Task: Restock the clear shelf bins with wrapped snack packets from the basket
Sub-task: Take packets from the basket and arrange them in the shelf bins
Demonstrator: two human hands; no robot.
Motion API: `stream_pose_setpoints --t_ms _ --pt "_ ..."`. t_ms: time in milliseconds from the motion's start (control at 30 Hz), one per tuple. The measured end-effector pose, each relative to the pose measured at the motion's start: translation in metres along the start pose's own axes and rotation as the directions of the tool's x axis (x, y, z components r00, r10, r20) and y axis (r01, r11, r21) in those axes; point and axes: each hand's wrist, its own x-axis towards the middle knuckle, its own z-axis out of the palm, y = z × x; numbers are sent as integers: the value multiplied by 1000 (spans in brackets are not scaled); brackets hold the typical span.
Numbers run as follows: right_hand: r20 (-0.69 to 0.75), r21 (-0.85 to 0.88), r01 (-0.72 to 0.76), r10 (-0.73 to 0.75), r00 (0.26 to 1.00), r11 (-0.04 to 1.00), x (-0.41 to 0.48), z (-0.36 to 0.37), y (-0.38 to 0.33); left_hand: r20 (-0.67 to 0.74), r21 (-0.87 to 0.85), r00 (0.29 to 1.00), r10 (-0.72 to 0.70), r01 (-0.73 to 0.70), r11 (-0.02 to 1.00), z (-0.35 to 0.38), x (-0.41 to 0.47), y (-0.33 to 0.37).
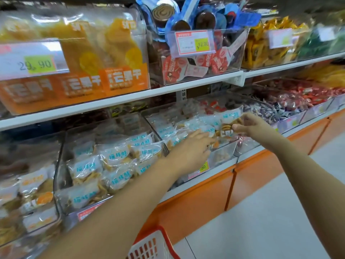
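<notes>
Both arms reach into a clear bin on the lower shelf, filled with clear-wrapped snack packets with light blue labels. My right hand pinches one such snack packet over the bin's right side. My left hand lies flat with fingers spread on the packets near the bin's front, holding nothing that I can see. A second clear bin to the left holds the same kind of packets. The red basket shows only its rim at the bottom edge, under my left forearm.
The upper shelf carries bins of orange dried-mango packs, red and blue snacks and yellow packets. More bins of red and purple sweets run to the right. An orange cabinet front and a pale floor lie below.
</notes>
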Motion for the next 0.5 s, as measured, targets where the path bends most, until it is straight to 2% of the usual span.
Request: stream_pose_setpoints --t_ms 167,367,433,500 --pt "38 -149 -11 16 999 989 5 12 -3 105 224 995 -2 -22 974 20 32 -3" --pt "119 -251 -53 85 989 967 0 13 -4 22 412 1000 1 -10 911 26 37 -8" --pt "46 -393 -10 31 998 920 4 17 -5 12 412 1000 2 -6 911 26 35 -6" --pt "-147 -483 -33 -45 988 875 10 24 -3 -6 390 1000 2 1 921 27 34 -4"
